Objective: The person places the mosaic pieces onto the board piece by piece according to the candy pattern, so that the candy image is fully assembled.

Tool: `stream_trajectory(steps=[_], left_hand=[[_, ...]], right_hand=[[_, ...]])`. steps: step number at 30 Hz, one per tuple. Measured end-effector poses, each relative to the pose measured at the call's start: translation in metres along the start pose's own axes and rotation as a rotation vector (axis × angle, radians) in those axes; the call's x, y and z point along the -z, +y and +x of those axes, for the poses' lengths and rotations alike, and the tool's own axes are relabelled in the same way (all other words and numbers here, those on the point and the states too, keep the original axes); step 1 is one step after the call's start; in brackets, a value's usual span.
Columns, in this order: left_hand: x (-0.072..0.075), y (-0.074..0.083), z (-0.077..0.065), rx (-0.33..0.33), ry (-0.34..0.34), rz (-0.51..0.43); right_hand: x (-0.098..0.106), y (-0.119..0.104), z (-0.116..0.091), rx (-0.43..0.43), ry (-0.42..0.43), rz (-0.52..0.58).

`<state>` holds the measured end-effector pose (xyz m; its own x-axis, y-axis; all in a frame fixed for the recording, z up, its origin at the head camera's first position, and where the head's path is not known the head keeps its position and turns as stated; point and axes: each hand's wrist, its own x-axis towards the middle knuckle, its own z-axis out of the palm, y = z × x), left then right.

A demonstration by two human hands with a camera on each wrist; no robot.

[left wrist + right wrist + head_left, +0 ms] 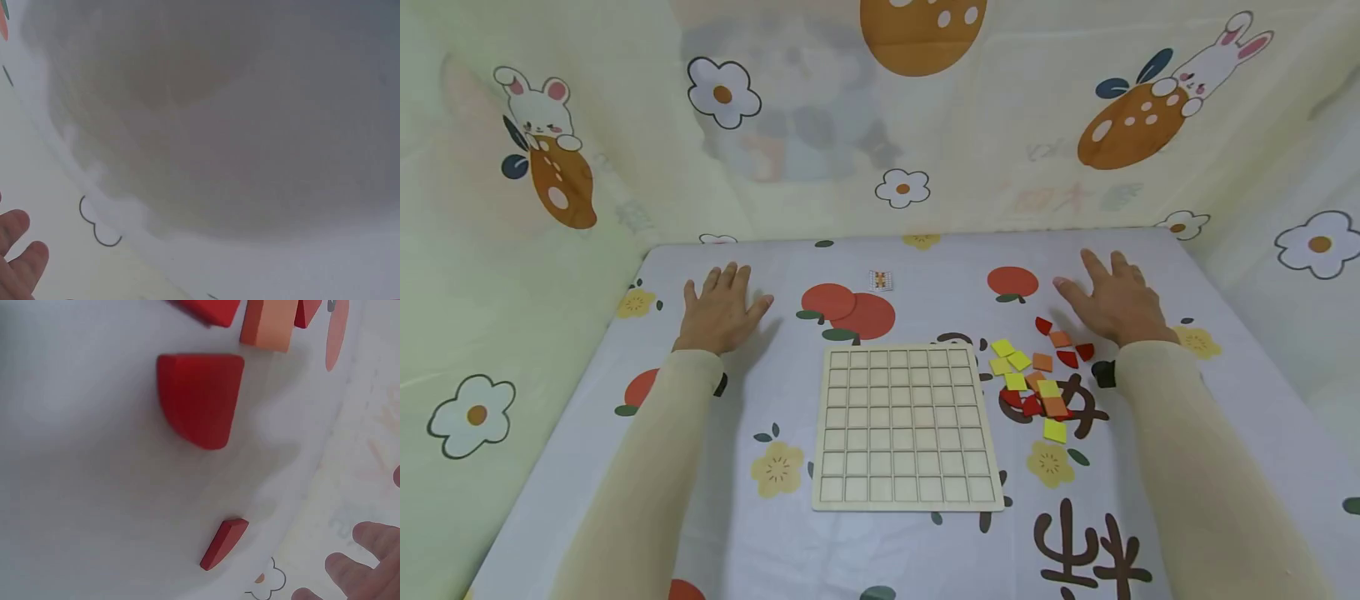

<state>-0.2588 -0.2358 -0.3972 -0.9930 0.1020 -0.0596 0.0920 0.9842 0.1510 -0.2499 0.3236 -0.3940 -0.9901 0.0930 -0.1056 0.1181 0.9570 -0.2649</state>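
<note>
My left hand (718, 310) lies palm down on the table cloth at the far left, fingers spread and holding nothing. Over on the right, my right hand (1112, 302) rests in the same way, just beyond a loose scatter of flat pieces. Those pieces are yellow squares (1002, 348), orange squares (1042, 362) and red quarter-round pieces (1067, 358), some overlapping. Between the forearms lies a pale wooden grid board (913, 429) with bare cells. In the right wrist view, a red quarter-round piece (201, 400) shows close up, apart from the fingers (375, 540).
A small patterned square (881, 281) lies behind the board, near the printed fruit. The table cloth (760, 550) carries prints of fruit, flowers and dark characters. Patterned curtains (820, 200) hang along the back and both sides of the table.
</note>
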Motion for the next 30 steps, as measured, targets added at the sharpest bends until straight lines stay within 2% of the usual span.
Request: stream_trajectory(steps=[15,21,24,26,30], left_hand=[[-0.006,-0.005,0.002,-0.001,-0.017,-0.011],[-0.006,-0.007,0.003,0.007,-0.029,-0.029],[-0.004,-0.005,0.000,0.040,-0.059,-0.112],[-0.003,0.001,-0.003,0.061,-0.084,-0.190],[0.000,0.017,-0.016,0.072,-0.118,-0.327]], right_hand=[[-0.005,-0.007,0.006,0.008,-0.026,-0.004],[-0.005,-0.009,0.009,-0.012,-0.030,0.020],[-0.006,-0.012,0.010,-0.021,-0.039,0.070],[-0.004,-0.012,0.007,-0.029,-0.060,0.114],[-0.002,-0.014,0.001,-0.029,-0.155,0.169]])
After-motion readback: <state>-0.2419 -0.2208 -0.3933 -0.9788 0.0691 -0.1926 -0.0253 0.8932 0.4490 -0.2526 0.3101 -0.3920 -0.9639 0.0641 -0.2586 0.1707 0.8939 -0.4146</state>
